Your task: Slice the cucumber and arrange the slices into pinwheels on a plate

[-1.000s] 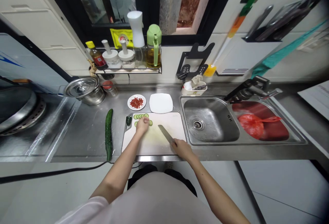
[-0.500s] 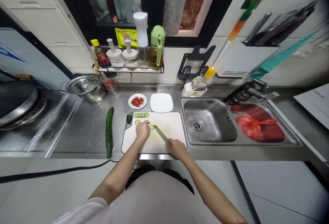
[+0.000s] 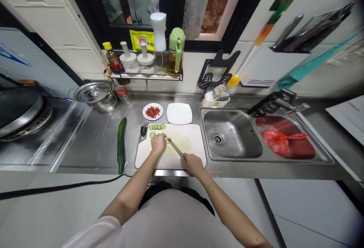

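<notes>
A white cutting board [image 3: 187, 142] lies on the steel counter in front of me. My left hand [image 3: 158, 143] is curled over a piece of cucumber [image 3: 168, 140] whose cut end shows at its fingertips. My right hand [image 3: 192, 163] is closed on the handle of a knife [image 3: 175, 148], whose blade tip rests at that cut end. A row of cucumber slices [image 3: 157, 127] lies along the board's far edge, one more slice [image 3: 152, 135] sits below it, and a dark cucumber end [image 3: 143, 131] is at the left corner.
A whole cucumber [image 3: 121, 145] lies left of the board. Behind the board are a plate of chopped red chilli [image 3: 152, 111] and a white square plate [image 3: 179, 113]. A pot [image 3: 96, 95] stands far left, and a double sink [image 3: 231, 138] with a red bag [image 3: 277, 140] is to the right.
My right hand has brought the knife left across the board until its blade meets the cucumber piece. My left hand drew back slightly from the slice row with that piece.
</notes>
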{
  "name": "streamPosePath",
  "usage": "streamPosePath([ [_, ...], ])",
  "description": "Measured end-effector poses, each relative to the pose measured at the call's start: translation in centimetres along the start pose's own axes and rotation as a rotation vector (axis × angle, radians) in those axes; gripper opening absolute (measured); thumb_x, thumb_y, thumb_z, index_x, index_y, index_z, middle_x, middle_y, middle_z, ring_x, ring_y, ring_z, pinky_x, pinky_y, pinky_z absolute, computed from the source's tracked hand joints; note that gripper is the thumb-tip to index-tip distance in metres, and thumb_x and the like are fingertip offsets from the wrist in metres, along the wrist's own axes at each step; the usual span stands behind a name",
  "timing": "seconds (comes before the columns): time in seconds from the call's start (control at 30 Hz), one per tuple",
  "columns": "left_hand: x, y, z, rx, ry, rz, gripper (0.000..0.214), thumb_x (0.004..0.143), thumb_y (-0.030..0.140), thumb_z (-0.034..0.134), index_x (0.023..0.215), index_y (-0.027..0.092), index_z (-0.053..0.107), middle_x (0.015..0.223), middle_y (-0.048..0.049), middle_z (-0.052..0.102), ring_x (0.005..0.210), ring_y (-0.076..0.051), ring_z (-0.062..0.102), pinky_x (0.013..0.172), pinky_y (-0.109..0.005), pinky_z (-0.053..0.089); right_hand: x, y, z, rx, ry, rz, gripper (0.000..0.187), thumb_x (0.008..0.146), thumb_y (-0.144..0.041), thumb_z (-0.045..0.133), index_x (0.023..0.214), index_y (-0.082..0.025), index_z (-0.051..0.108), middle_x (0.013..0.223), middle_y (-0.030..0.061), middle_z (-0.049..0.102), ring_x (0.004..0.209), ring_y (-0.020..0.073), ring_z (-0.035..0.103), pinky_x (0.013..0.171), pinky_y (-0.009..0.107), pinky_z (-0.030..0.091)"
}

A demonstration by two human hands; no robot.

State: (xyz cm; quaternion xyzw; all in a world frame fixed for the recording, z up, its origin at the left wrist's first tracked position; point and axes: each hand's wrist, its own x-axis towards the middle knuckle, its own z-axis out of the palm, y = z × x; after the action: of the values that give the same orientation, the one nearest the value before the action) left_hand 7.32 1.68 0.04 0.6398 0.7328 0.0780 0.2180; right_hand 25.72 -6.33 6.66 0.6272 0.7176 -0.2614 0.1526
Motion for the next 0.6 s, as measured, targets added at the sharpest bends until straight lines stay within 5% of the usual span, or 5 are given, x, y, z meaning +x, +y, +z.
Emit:
streamPosePath([
  [0.6, 0.59, 0.08, 0.02, -0.005, -0.019, -0.044, 0.023, 0.085, 0.025, 0.049, 0.095, 0.027, 0.070, 0.103, -0.0065, 0.070, 0.104, -0.026, 0.056, 0.086, -0.039, 0.037, 0.48, -0.44, -0.25, -0.014, -0.016, 0.008, 0.033, 0.096, -0.024, 0.031, 0.109, -0.016, 0.061, 0.100, 0.0143, 0.070, 0.096, 0.0229, 0.065, 0.078, 0.032, 0.042],
])
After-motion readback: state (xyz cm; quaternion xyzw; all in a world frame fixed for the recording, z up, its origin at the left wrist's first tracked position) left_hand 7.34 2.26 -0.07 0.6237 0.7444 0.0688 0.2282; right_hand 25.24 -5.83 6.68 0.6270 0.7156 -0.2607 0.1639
